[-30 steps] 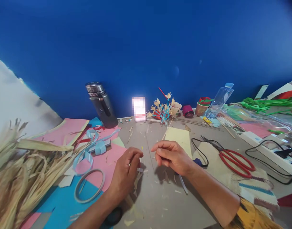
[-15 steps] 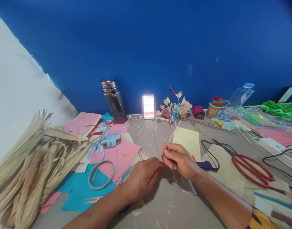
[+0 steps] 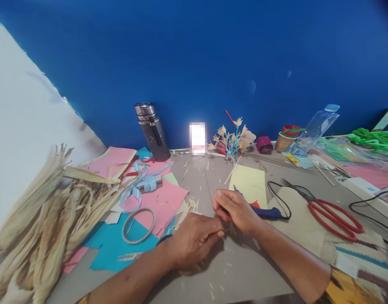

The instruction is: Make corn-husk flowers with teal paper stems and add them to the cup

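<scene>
My left hand (image 3: 198, 240) and my right hand (image 3: 234, 210) are close together above the middle of the table. Both have their fingers pinched. A thin, pale sliver shows between the two hands, too small to name, and my fingers hide most of what they hold. Just beyond my right hand lies a dark blue glue gun (image 3: 271, 213) with a black cord, partly covered by the hand. A pale yellow sheet (image 3: 249, 181) is under its front end. Husk scraps (image 3: 190, 207) lie beyond my left hand.
Dried corn husks (image 3: 38, 236) are heaped at the left, near a tape roll (image 3: 139, 240) on coloured paper. Along the back stand a flask (image 3: 154, 137), husk flowers (image 3: 230, 141) and a plastic bottle (image 3: 314, 131). Red-handled scissors (image 3: 335, 219) lie at the right.
My left hand has moved slightly right and down, its fingers now lower beside my right hand. My right hand stays nearly in place. The view has shifted a little.
</scene>
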Demonstrator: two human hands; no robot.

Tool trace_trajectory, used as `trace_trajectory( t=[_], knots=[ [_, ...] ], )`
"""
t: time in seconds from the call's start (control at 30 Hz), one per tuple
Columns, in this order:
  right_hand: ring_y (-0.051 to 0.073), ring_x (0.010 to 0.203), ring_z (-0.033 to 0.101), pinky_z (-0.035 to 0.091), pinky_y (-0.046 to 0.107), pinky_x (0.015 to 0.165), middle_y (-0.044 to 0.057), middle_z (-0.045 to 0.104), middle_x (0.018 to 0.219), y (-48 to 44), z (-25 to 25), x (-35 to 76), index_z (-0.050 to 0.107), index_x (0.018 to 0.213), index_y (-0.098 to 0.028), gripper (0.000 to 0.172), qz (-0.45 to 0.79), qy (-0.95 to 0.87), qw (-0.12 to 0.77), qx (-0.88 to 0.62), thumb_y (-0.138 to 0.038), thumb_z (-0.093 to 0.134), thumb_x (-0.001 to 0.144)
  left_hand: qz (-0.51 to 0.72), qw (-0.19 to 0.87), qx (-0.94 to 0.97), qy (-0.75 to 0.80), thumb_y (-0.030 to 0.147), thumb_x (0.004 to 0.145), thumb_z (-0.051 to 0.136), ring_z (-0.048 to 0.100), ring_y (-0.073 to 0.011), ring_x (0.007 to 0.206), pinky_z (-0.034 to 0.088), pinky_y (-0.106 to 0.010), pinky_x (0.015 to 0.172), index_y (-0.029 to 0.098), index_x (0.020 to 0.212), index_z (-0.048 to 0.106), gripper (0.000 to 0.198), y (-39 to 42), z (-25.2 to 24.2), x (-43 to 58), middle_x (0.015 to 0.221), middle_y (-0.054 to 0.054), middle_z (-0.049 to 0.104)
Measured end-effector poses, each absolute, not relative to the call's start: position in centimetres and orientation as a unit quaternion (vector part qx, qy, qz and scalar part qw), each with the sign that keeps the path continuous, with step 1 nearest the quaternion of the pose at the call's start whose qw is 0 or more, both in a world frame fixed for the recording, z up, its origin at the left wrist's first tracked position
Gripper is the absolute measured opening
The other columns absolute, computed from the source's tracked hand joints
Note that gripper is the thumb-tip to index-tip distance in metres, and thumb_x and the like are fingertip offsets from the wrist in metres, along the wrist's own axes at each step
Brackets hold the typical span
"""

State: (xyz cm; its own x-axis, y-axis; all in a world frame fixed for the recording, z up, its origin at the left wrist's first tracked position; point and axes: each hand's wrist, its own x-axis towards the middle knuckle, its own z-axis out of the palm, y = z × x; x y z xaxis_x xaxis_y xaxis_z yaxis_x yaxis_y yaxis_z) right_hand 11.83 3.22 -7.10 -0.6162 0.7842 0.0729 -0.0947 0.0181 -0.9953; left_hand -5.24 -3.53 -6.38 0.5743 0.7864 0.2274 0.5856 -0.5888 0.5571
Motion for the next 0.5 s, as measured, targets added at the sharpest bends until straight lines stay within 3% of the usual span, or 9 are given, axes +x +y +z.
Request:
trace_trajectory(
  t=[0.1,0.23,0.4,0.5],
  knots=[
    [0.009,0.048,0.038,0.03,0.023,0.048,-0.002,0.058,0.061,3.1,-7.1,11.5,0.059,0.085,-0.017,0.041,0.606,-0.634,0.37,-0.307,-0.056,0.051,0.095,0.237,0.179,0.875,0.383,0.034,0.102,0.04,0.059,-0.0153,0.06,0.04,-0.026,0.059,0.021,0.077,0.062,0.035,-3.7,-7.2,-4.8,0.064,-0.001,0.064],
    [0.009,0.052,0.044,0.035,0.024,0.05,0.003,0.067,0.083,3.2,-7.4,11.2,0.06,0.101,-0.017,0.028,0.577,-0.638,0.381,-0.339,-0.044,0.056,0.092,0.283,0.149,0.847,0.424,0.018,0.098,0.032,0.067,-0.0175,0.078,0.048,-0.027,0.07,0.021,0.102,0.066,0.034,-3.2,-6.6,-5.1,0.088,-0.008,0.073],
    [0.012,0.054,0.047,0.035,0.025,0.055,-0.001,0.058,0.065,3.1,-7.7,11.4,0.062,0.099,-0.017,0.031,0.495,-0.72,0.341,-0.347,-0.039,0.04,0.1,0.273,0.112,0.691,0.66,0.035,0.096,0.042,0.067,-0.02,0.071,0.048,-0.029,0.068,0.021,0.118,0.065,0.035,0.1,-2.0,-10.4,0.079,-0.003,0.073],
    [0.013,0.057,0.048,0.033,0.025,0.058,-0.002,0.055,0.061,2.7,-7.8,11.5,0.063,0.096,-0.018,0.033,0.409,-0.792,0.294,-0.344,-0.039,0.038,0.102,0.244,0.038,0.616,0.748,0.03,0.091,0.042,0.068,-0.0226,0.08,0.048,-0.03,0.073,0.021,0.102,0.069,0.03,3.2,0.1,-15.1,0.087,-0.005,0.075]
  ],
)
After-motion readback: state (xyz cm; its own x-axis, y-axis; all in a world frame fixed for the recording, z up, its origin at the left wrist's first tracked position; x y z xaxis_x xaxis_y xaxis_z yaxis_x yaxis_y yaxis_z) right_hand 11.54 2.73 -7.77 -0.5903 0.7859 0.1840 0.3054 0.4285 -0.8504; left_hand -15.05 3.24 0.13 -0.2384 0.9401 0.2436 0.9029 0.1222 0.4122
